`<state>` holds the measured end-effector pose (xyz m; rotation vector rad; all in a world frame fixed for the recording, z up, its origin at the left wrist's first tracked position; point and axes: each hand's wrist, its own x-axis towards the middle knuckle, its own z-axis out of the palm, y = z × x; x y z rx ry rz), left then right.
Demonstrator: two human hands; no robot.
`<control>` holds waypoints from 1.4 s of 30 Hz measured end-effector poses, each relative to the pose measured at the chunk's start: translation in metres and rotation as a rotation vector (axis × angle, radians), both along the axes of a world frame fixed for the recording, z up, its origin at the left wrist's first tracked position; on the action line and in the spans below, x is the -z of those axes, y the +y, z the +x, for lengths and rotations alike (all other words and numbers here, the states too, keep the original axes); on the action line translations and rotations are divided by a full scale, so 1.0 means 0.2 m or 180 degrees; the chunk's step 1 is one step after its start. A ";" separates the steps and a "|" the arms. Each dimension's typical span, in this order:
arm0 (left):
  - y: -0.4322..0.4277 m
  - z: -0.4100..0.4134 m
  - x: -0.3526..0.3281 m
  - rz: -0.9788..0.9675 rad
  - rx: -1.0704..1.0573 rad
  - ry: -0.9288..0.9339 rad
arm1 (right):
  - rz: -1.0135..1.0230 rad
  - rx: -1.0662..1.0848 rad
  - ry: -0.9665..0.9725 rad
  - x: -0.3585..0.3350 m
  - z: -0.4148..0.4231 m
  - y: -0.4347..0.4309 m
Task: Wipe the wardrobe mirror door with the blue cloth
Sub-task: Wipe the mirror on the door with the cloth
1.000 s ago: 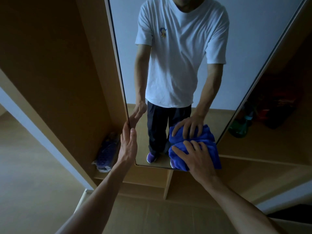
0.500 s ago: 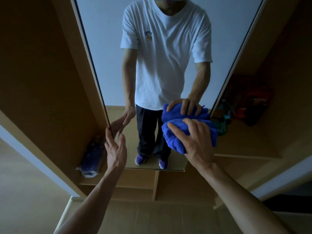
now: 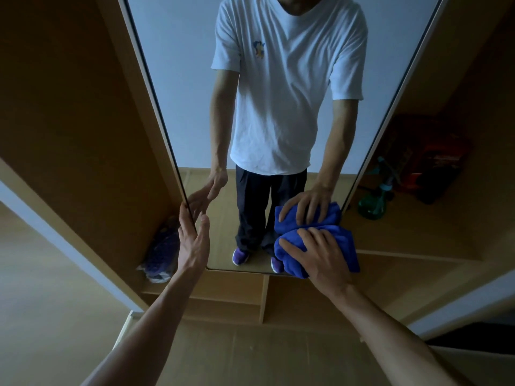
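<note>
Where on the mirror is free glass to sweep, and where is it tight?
Free: the tall wardrobe mirror door above the bunched blue cloth, edge to edge. Tight: lower left edge, where the left hand rests; right hand presses the cloth bottom right.

Right hand (image 3: 323, 260) presses cloth (image 3: 287, 263) on mirror (image 3: 181, 79); left hand (image 3: 193, 243) apparently touches edge.

Seen in reflection: white short-sleeve t-shirt (image 3: 287, 107), crew neck, creased, sleeves (image 3: 226, 51) ending above the elbow. Hem falls over the waistband. Small blue-and-yellow emblem (image 3: 259, 49) on the left chest, too small to read. Dark trousers (image 3: 255, 213), loose, navy or black, cannot tell. Purple trainers (image 3: 240, 256), one half hidden. Left hand (image 3: 193, 240) and right hand (image 3: 324, 260) bare, forearms (image 3: 156, 316) bare up to the sleeves.
</note>
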<state>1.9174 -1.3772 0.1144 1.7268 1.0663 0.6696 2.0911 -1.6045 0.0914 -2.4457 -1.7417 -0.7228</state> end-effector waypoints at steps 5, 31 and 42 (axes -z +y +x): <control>0.01 -0.04 -0.02 -0.0104 0.0231 -0.0072 | 0.0305 -0.0010 0.0296 -0.11 0.00 -0.01; 0.20 -0.12 0.00 -0.0365 0.0712 -0.0174 | 0.0052 -0.0127 -0.0030 -0.09 -0.24 0.37; 0.27 -0.20 0.01 -0.0524 0.1066 -0.0541 | 0.0747 -0.0252 0.0070 -0.27 -0.45 0.68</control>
